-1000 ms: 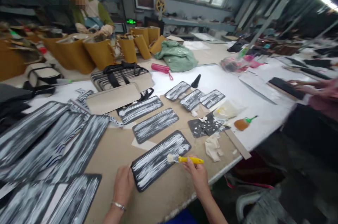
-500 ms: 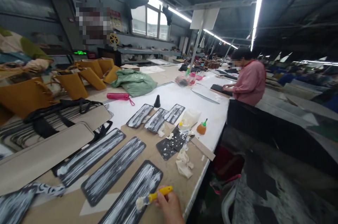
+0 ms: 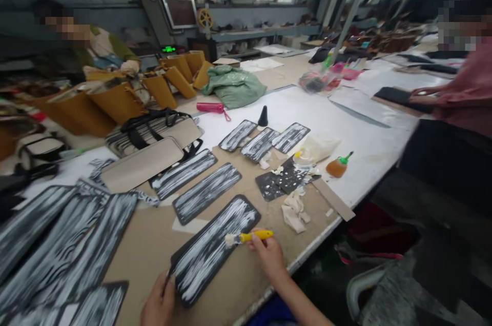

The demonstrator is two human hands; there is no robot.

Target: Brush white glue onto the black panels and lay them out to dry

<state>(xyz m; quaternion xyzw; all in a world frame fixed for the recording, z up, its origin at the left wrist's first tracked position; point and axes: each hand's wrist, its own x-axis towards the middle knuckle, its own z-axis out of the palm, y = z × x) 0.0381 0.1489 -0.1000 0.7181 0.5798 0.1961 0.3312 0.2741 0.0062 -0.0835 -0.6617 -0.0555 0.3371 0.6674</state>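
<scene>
Long workshop tables run toward windows at the back, and the near one carries a brown board (image 3: 154, 244) where black panels streaked with white paste lie in rows. Nearest the edge lies the black panel (image 3: 213, 249) in hand, set at a slant on the board with its far end toward the middle of the table. A yellow-handled brush (image 3: 249, 237) rests with its white bristles on that panel's right-hand edge near the far end. The right hand (image 3: 269, 257) pinches the handle between thumb and fingers, wrist low above the board and forearm coming up from the table edge. The left hand (image 3: 159, 303) sits at the panel's near corner, fingers curled with the tips on or just at its rim, seemingly pinning it; whether anything is pinched there is not clear. Judging by the streaks, an even coat is what counts: strokes along the length, carried right to the rounded corners, with the thin gaps between streaks filled and no paste dragged onto the board. Holding the near corner down should keep the panel from sliding under the bristles. Beyond it two more coated panels (image 3: 205, 192) lie parallel, a crumpled rag (image 3: 294, 213) and a paste-spattered scrap (image 3: 284, 182) sit to the right, and an amber squeeze bottle (image 3: 337, 167) with a green tip lies on white paper. Another person in a pink sleeve (image 3: 467, 95) works at the far right, and a second person sits behind tan bag pieces (image 3: 115, 103) on the left.
</scene>
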